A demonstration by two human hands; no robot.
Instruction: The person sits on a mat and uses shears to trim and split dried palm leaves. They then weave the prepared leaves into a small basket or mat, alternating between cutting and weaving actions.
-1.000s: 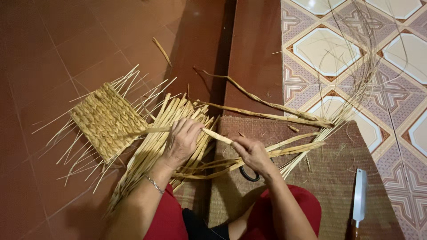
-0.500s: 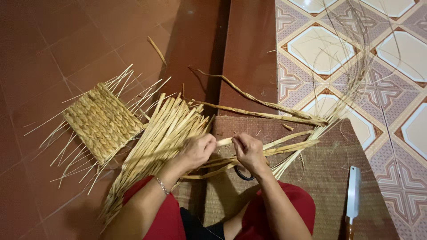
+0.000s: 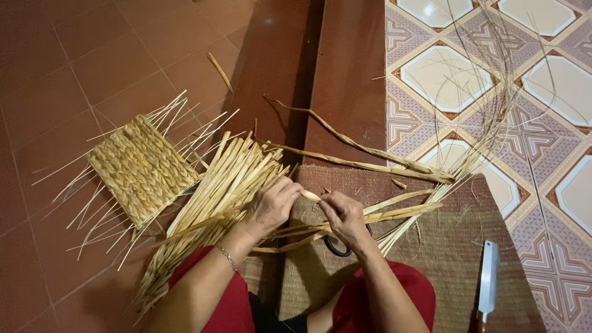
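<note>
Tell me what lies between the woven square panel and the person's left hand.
In the head view, a fanned bundle of loose straw strips lies between the woven square panel and the left hand, which rests against the bundle's near edge.

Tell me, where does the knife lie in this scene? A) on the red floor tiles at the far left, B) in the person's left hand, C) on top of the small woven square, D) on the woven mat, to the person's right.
D: the knife lies untouched on the brown mat at lower right, away from both hands, which hold a straw strip between them.
</note>
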